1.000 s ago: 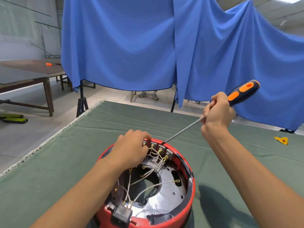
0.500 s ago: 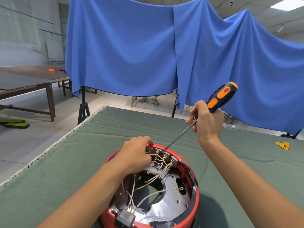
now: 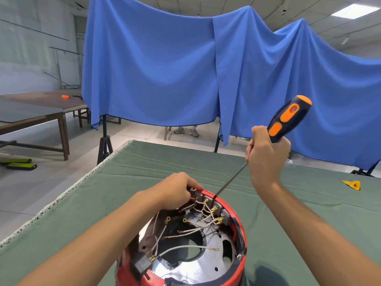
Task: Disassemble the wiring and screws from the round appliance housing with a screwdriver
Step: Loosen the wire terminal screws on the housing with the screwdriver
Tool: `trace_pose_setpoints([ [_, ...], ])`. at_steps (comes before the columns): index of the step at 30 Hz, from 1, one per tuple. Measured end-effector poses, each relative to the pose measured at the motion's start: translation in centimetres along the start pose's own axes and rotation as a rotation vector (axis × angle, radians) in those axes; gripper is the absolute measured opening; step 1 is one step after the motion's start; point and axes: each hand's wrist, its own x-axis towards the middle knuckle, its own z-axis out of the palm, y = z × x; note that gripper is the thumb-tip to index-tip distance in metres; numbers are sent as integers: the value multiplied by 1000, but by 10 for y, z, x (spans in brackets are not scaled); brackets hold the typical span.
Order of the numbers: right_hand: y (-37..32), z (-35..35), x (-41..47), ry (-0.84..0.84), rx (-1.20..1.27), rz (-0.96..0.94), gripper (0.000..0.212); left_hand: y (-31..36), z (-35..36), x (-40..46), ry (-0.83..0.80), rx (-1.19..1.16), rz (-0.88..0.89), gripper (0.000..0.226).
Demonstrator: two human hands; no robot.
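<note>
Two hands were used: the round red appliance housing point(image 3: 237, 263) rim was gripped by the left hand point(image 3: 175, 189), and the orange-and-black-handled screwdriver point(image 3: 286, 120) was clasped by the right hand point(image 3: 266, 155); no writing was readable.

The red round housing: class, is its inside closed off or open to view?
Open. The red housing has no cover toward the camera: white wires and the metal plate inside show. The left hand grips its far rim.

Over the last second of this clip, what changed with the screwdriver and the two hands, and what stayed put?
The right hand swung the screwdriver more upright, its handle coming in from the far right, and the head camera tilted. The tip stayed at the terminals on the far rim of the red housing. The left hand kept gripping that rim beside the wires. Nothing was let go.
</note>
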Motion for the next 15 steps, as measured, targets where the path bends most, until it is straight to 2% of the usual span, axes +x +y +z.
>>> trace_pose_setpoints([
  [3, 2, -1, -1, 16, 20, 22, 24, 0, 3, -1, 10, 15, -36, 58],
  [7, 3, -1, -3, 9, 54, 43, 21, -7, 14, -11, 103, 113, -2, 56],
  [15, 5, 4, -6, -7, 33, 13, 23, -12, 11, -14, 69, 123, 25, 55],
])
